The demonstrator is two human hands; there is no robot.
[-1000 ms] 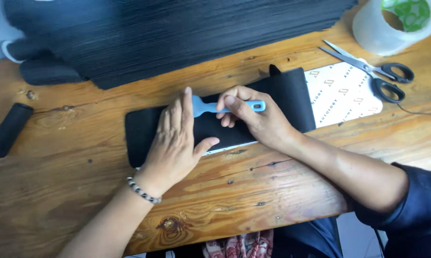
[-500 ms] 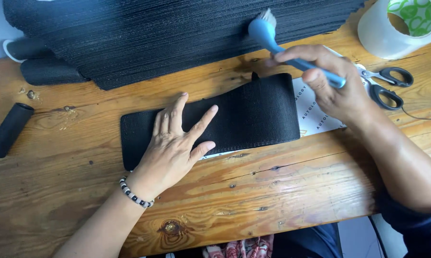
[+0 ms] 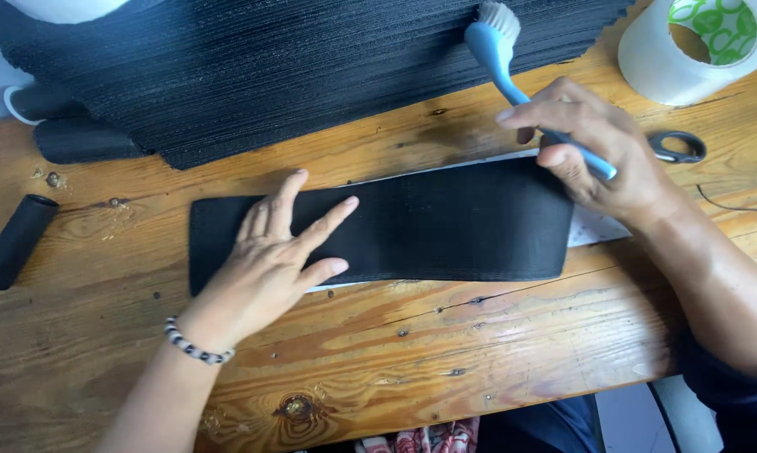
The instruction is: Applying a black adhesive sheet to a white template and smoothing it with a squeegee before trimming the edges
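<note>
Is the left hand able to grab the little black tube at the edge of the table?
Probably yes. The left hand lies flat on the black fabric strip, holding nothing, and only bare wooden table lies between it and the black tube.

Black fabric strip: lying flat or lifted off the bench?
Flat. The black fabric strip lies spread along the wooden bench, the left hand pressing its left end; the right hand holds a blue brush above it.

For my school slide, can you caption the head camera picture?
Left hand flat on a black fabric strip, right hand holding a blue brush over a wooden table.
</note>
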